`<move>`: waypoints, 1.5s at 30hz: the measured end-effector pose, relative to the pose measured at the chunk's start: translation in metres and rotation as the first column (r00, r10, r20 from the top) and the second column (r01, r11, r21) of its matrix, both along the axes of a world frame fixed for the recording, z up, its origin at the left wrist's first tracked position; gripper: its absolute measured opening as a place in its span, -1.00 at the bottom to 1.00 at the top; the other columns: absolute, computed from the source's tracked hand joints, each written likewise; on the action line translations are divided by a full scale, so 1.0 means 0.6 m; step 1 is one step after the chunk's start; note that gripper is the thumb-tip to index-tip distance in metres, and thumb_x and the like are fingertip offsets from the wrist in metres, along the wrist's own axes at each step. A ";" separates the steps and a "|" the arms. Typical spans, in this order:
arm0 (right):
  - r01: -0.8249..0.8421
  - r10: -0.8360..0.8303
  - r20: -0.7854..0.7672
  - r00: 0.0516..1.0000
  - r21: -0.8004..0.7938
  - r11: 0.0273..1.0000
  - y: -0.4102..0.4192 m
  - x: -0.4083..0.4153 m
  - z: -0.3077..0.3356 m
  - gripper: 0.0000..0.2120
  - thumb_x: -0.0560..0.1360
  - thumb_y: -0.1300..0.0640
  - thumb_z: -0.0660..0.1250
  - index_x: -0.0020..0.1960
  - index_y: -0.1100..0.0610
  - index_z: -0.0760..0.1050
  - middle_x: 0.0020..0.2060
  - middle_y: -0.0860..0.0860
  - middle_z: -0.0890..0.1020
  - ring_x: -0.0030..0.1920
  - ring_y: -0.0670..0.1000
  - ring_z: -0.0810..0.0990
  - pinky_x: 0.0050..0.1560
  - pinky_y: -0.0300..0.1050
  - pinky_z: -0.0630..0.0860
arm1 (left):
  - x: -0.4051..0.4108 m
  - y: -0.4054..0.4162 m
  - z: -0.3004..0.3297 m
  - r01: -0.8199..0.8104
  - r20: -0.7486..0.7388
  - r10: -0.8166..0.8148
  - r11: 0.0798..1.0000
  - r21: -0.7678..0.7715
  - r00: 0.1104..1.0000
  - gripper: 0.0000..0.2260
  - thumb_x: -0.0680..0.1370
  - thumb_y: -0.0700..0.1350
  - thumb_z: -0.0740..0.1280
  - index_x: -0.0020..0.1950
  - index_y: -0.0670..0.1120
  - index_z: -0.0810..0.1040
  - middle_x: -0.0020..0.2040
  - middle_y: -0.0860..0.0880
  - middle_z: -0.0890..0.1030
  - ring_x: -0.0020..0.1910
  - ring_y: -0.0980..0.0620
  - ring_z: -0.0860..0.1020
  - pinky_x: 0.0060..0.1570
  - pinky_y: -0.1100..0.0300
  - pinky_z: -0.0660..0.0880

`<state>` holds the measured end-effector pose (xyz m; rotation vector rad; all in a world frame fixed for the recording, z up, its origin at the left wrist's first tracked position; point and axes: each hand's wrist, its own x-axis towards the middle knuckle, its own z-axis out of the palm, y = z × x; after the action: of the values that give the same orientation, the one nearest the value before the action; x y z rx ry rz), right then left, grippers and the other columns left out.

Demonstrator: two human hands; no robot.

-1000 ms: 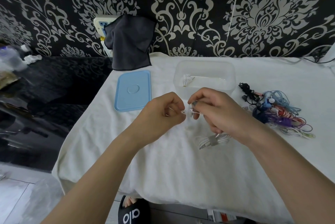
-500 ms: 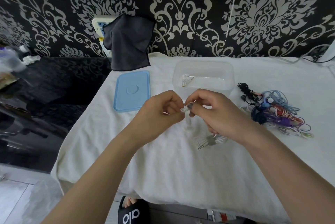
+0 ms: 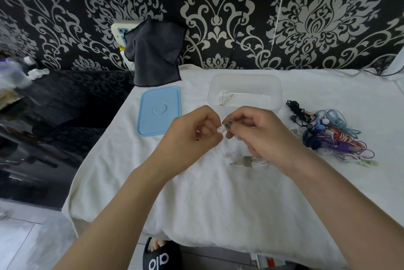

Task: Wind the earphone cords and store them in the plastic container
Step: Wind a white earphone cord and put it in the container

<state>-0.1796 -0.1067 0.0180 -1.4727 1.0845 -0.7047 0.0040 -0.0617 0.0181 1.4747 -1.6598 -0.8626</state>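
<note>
My left hand [image 3: 194,136] and my right hand [image 3: 260,136] meet fingertip to fingertip above the white cloth, both pinching the earbud end [image 3: 222,129] of a white earphone. The rest of that white earphone cord [image 3: 251,162] hangs below my right hand as a wound bundle with a grey band and a jack pointing left. Behind my hands stands the clear plastic container [image 3: 277,94], open, with one wound white earphone [image 3: 223,98] at its left end. A tangled pile of coloured earphones [image 3: 328,136] lies to the right.
The blue lid [image 3: 159,112] lies flat left of the container. A dark cloth [image 3: 155,53] hangs on the patterned wall over a white socket. The white-covered table [image 3: 207,204] ends at left beside a dark glossy counter [image 3: 54,116]. A slippered foot [image 3: 159,254] shows below.
My hands have stayed pinched together on the earbud end, with small finger shifts. The wound bundle has swung slightly under my right hand.
</note>
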 end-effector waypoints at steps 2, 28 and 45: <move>0.004 -0.006 0.036 0.999 0.066 0.998 0.000 0.000 0.001 -0.92 0.58 0.19 0.36 -0.03 0.14 0.64 -0.27 0.01 0.69 -0.56 -0.16 0.34 -0.56 -0.38 0.24 | 0.000 0.001 0.001 0.014 -0.004 -0.014 1.000 -0.015 1.000 -0.86 0.52 -0.28 0.46 -0.05 -0.07 0.57 -0.25 -0.02 0.59 -0.22 -0.06 0.56 -0.07 0.08 0.56; -0.145 0.002 0.329 0.944 0.409 0.901 -0.007 -0.019 0.025 -0.88 0.42 0.17 0.43 -0.28 0.11 0.56 -0.31 0.02 0.61 -0.56 -0.16 0.14 -0.58 -0.31 0.02 | 0.004 -0.003 0.017 0.145 -0.470 -0.079 0.984 0.106 0.879 -0.89 0.52 -0.40 0.41 0.00 -0.24 0.63 -0.22 0.00 0.71 -0.18 0.14 0.65 -0.10 0.35 0.52; -0.071 -0.263 0.458 0.849 0.592 0.803 0.002 0.003 0.022 -0.87 0.56 0.20 0.35 -0.17 0.13 0.50 -0.34 -0.03 0.60 -0.61 -0.16 0.13 -0.65 -0.35 0.05 | -0.010 -0.019 0.009 0.094 -0.678 0.045 0.982 0.166 0.734 -0.91 0.50 -0.25 0.40 -0.02 -0.17 0.65 -0.02 -0.20 0.66 -0.01 -0.07 0.61 0.15 0.15 0.56</move>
<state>-0.1778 -0.1056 0.0311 -0.6227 0.8416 -0.7000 -0.0020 -0.0731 0.0237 1.0463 -1.0543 -1.4087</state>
